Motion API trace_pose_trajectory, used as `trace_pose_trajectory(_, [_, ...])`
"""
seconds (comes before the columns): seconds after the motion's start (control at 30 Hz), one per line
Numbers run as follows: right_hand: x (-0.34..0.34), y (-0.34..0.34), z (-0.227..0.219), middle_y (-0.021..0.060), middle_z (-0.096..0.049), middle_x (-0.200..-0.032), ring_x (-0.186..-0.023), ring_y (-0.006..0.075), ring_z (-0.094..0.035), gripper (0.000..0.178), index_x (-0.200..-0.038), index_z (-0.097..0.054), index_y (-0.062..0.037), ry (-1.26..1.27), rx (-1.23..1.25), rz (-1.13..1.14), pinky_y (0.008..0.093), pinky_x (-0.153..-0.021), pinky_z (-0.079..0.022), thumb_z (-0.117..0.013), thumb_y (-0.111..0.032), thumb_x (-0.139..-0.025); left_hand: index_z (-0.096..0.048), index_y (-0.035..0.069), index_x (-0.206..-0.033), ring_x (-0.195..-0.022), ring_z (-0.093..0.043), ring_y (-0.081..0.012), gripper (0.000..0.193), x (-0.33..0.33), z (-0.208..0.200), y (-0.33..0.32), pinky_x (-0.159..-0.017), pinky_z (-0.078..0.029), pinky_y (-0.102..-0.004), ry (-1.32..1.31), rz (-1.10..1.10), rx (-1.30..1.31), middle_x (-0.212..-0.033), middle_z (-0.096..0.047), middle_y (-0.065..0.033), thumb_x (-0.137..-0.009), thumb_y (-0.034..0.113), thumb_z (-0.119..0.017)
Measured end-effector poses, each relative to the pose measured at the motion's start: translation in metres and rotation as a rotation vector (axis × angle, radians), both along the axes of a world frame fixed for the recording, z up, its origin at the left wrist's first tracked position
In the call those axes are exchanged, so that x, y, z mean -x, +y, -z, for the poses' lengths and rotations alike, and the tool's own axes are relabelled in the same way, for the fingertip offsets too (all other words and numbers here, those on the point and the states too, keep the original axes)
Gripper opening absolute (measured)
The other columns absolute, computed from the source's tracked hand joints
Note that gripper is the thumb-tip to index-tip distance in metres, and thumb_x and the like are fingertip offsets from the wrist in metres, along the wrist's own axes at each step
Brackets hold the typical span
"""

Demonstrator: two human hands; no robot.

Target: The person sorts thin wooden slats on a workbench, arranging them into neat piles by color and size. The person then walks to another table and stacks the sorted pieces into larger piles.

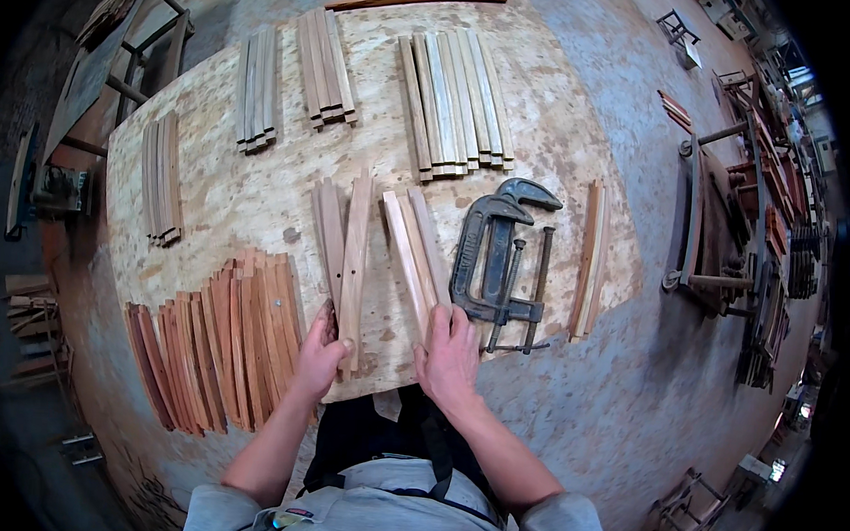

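Observation:
My left hand (318, 358) is closed at the near end of a light wooden strip (352, 271), thumb on top. A browner strip (330, 224) lies close along its left side; whether my fingers hold it too I cannot tell. My right hand (451, 361) grips the near ends of a small bundle of wooden strips (416, 251), pale on the left and greyer on the right. The two groups are apart at their near ends. Just right of my right hand lie two dark metal G-clamps (488, 259), partly overlapping.
The blotchy plywood table (227, 197) bears several strip bundles: pale ones (461, 99), brown ones (326, 68), grey ones (257, 88) and a narrow stack (162, 180). Reddish strips (234, 337) fill its near left edge. More strips (591, 260) lie right. A wheeled rack (721, 214) stands beyond.

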State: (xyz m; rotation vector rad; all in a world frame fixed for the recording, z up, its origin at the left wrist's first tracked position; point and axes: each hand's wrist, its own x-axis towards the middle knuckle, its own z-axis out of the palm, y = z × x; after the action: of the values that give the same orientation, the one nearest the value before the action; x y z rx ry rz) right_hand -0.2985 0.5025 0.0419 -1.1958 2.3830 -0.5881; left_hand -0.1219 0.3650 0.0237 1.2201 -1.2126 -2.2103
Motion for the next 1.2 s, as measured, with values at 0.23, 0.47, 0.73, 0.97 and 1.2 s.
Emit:
trace_pose_trajectory(0.23, [0.004,-0.011,-0.006,0.0266,-0.040,-0.140,-0.118,0.0457,-0.047,0.073,-0.138,-0.042,-0.0012,0.058,-0.041,-0.026,0.0504,-0.097,-0.043,-0.079,-0.017,-0.077,-0.022,-0.007,-0.153,-0.141,-0.039,-0.0324,0.079,-0.008,0.012,0.036,-0.118,-0.031,-0.0411,-0.261,-0.063,0.344,-0.152,-0.037,-0.0224,-0.082,0.000,-0.057])
trace_pose_trajectory(0.47, [-0.037,-0.026,0.002,0.0259,-0.048,-0.135,-0.124,0.0375,-0.051,0.071,-0.143,-0.039,0.0043,-0.793,0.090,-0.034,0.0419,-0.103,-0.044,-0.074,-0.020,-0.087,-0.024,-0.008,-0.152,-0.137,-0.042,-0.0315,0.076,-0.007,-0.006,0.058,-0.115,-0.034,-0.0409,-0.555,0.090,0.644,-0.149,-0.038,-0.0228,-0.085,0.001,-0.059])
trace_pose_trajectory(0.73, [-0.048,-0.025,0.032,0.0235,-0.046,-0.145,-0.133,0.0279,-0.048,0.079,-0.155,-0.019,0.0045,-1.329,0.217,0.357,0.0364,-0.112,-0.038,-0.064,-0.008,-0.092,-0.034,-0.004,-0.151,-0.129,-0.052,-0.0273,0.061,-0.012,-0.010,0.058,-0.109,-0.042,-0.0387,-0.238,0.054,0.339,-0.142,-0.043,-0.0137,-0.091,-0.004,-0.048])
trace_pose_trajectory(0.97, [-0.022,-0.025,0.002,0.0158,-0.052,-0.140,-0.127,0.0237,-0.052,0.074,-0.158,-0.015,-0.0013,-1.847,0.181,0.468,0.0355,-0.109,-0.041,-0.057,-0.006,-0.098,-0.038,-0.002,-0.148,-0.124,-0.056,-0.0215,0.056,-0.032,-0.007,0.036,-0.106,-0.046,-0.0388,0.242,-0.130,-0.450,-0.138,-0.054,-0.0135,-0.092,-0.004,-0.041])
trace_pose_trajectory(1.2, [-0.047,-0.021,0.030,0.0224,-0.059,-0.134,-0.110,0.0327,-0.066,0.062,-0.154,-0.032,-0.0015,-1.125,0.278,0.236,0.0407,-0.093,-0.053,-0.057,-0.011,-0.098,-0.024,0.001,-0.154,-0.132,-0.049,-0.0252,0.073,-0.024,0.000,0.063,-0.112,-0.039,-0.0391,-0.019,-0.060,-0.037,-0.144,-0.048,-0.0144,-0.088,-0.005,-0.056])
